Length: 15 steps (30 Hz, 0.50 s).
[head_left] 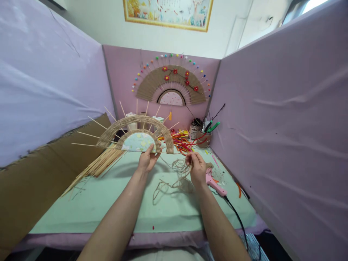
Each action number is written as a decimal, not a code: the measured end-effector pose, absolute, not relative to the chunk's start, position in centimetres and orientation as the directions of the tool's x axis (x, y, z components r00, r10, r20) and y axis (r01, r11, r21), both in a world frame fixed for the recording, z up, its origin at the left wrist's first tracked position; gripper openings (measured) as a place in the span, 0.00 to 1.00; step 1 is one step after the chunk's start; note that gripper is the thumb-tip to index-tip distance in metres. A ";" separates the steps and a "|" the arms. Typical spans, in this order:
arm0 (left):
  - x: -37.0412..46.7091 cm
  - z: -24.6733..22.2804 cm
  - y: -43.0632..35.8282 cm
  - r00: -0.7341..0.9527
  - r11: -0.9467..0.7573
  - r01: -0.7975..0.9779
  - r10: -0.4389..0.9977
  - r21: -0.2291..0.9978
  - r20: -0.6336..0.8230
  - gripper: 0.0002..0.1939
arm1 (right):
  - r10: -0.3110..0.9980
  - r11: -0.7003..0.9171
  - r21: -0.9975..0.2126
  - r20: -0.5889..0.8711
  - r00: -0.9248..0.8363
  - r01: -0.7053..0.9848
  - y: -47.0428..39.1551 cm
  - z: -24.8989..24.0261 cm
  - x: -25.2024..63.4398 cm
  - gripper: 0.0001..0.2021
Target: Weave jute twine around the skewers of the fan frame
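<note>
My left hand (148, 158) grips a half-round woven fan (136, 121) by its lower edge, thumb on the pale blue floral centre (138, 141). Thin wooden sticks fan out from that centre, with a band of brown twine woven across them. The fan is held up above the table. To its right, my right hand (196, 165) is closed, fingers pinched at the twine near the fan's lower right corner. Loose twine (174, 183) hangs and lies in loops on the table between my hands.
A pink glue gun (216, 185) with a black cord lies right of my right hand. Bundled wooden sticks (99, 161) lie at left. Behind are red and yellow strips (183, 141) and a pot of tools (203, 139). A finished fan (171, 78) hangs on the back panel.
</note>
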<state>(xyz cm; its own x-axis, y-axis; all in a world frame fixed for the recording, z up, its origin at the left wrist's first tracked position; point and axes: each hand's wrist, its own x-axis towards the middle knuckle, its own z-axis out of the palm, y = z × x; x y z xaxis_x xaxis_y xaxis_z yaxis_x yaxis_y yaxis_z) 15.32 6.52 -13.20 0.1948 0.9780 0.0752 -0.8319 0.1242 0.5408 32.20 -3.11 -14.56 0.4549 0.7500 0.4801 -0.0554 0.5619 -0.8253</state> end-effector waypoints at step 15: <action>14.8 -13.5 7.4 0.127 0.139 -0.879 0.990 0.456 -0.057 0.06 | 0.827 0.556 -0.831 0.555 0.090 0.012 -4.4 -14.2 31.3 0.11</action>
<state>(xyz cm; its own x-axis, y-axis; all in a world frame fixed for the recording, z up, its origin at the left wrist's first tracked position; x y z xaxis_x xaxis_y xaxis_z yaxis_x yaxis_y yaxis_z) 14.84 7.41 -13.45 0.1272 0.9903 -0.0565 -0.8788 0.1390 0.4565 31.31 -4.38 -14.23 0.0897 0.8272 0.5548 0.0122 0.5561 -0.8310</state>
